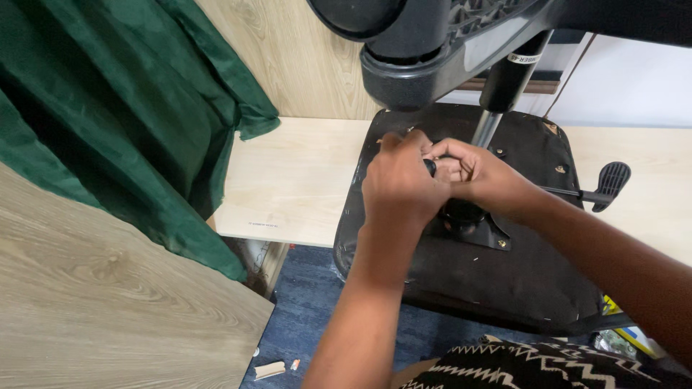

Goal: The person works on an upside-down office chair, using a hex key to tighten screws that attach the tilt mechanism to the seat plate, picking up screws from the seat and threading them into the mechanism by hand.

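Item one: an upturned black office-chair seat [497,281], its underside facing me, resting partly on a pale wooden counter [295,180]. My left hand [400,187] and right hand [479,173] meet over the black metal mechanism plate [472,227] at the seat's centre, both curled tight around a small black knob [430,168]. Nearby: chrome gas-lift column [486,128], black star base [440,50] overhead, black paddle lever [611,180] at right, green cloth [122,122] at left, blue carpet [310,302] below.
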`<state>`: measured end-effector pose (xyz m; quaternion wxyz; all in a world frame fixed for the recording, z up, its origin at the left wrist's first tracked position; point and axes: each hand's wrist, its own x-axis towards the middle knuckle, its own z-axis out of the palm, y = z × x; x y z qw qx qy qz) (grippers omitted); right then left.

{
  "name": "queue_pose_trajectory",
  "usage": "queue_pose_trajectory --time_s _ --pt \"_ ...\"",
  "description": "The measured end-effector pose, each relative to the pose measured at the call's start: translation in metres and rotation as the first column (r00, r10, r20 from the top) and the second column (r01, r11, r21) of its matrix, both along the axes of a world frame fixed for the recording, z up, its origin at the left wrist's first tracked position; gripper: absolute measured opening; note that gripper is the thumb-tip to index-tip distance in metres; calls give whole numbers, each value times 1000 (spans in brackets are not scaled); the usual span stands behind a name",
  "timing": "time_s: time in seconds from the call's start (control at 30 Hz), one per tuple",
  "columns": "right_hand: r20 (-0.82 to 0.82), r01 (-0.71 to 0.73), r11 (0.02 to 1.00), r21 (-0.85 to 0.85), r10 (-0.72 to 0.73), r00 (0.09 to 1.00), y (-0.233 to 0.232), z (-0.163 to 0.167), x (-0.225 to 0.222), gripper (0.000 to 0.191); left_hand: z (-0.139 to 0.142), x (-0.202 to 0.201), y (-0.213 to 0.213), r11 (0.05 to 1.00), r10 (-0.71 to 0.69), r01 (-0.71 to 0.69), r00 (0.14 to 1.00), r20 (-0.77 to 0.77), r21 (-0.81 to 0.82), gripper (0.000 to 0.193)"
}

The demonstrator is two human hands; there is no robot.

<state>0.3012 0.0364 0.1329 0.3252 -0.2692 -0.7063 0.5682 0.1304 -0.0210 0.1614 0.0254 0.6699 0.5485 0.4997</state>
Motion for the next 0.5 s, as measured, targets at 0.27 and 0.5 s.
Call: queue_pose_trajectory --time_s 0.27,0.5 --pt "275 77 983 164 -121 954 -1 6 4 55 -12 -2 4 1000 25 -25 999 20 -14 41" --pt "118 27 997 67 -35 992 -8 6 -2 63 -18 -3 0 989 -66 59 997 46 135 38"
